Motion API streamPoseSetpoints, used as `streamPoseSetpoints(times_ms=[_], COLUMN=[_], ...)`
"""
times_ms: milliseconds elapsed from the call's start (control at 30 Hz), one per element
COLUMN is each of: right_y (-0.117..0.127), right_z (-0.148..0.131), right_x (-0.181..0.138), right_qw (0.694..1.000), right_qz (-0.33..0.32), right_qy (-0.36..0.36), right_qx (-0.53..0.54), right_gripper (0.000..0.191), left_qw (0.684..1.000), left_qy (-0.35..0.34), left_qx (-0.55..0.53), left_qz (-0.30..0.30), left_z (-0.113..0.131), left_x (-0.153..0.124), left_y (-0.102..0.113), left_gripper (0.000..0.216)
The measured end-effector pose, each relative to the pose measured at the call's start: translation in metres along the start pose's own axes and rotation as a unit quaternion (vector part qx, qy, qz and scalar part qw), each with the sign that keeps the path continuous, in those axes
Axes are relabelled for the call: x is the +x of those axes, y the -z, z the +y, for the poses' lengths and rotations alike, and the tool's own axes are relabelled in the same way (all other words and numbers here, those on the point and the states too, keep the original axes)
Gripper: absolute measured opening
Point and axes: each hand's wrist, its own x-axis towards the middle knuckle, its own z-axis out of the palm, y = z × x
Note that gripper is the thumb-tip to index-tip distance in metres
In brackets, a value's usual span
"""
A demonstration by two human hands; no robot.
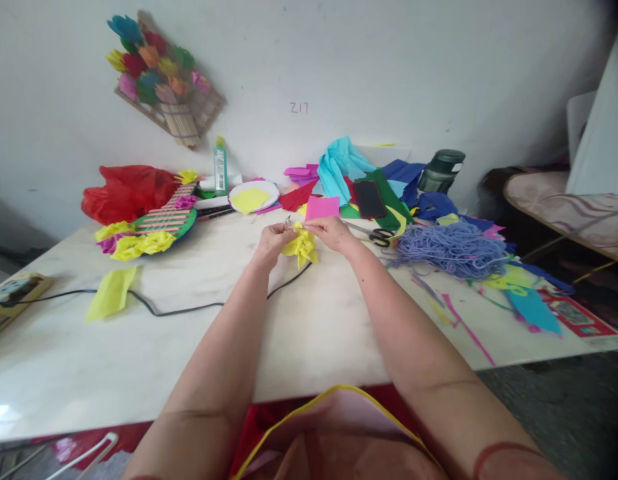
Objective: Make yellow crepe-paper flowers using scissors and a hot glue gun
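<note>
Far left on the counter (319, 327): a loose yellow strip (111, 292) and a black cable (179, 310) trailing toward the middle. Behind them is a slatted board (163, 220), already edged with yellow and pink paper blooms, so some pieces look finished.

Centre: left hand (271, 241) and right hand (331, 232) meet over the counter. Each grip is pinched onto the top of a yellow paper flower (301, 248), which hangs between them just above the surface. It looks crumpled but only partly shaped. A thin stick or wire may run along its top; too small to tell.

Just behind lies a pink sheet (321, 207). Right of it are scissors (376, 233), a phone (370, 199) and uncut coloured sheets, so plenty of stock is unused. Farther right, a heap of purple yarn (453, 250) and scraps crowd that side; the cable passes just under the flower.
</note>
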Motion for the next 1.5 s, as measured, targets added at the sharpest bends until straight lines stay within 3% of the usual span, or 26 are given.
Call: streamPoseSetpoints(times_ms=[367,867,1267,1500], right_y=[-0.001,0.005,0.000,0.003], right_z=[0.009,-0.002,0.011,0.004], right_x=[0.002,-0.003,0.003,0.000], right_qw=[0.998,0.999,0.996,0.991], right_qz=[-0.007,-0.028,-0.026,-0.065], right_qy=[0.029,0.004,0.027,0.014], right_qx=[0.059,0.039,0.079,0.117], right_gripper=[0.025,0.031,0.024,0.026], left_qw=[0.998,0.998,0.995,0.995], left_qy=[0.040,0.035,0.049,0.053], left_qx=[-0.032,0.018,-0.001,0.001], left_qz=[-0.046,-0.048,-0.083,-0.080], left_z=[0.001,0.004,0.005,0.004], left_x=[-0.001,-0.003,-0.002,-0.002], left_y=[0.002,0.002,0.004,0.006], left_gripper=[0.017,0.018,0.020,0.019])
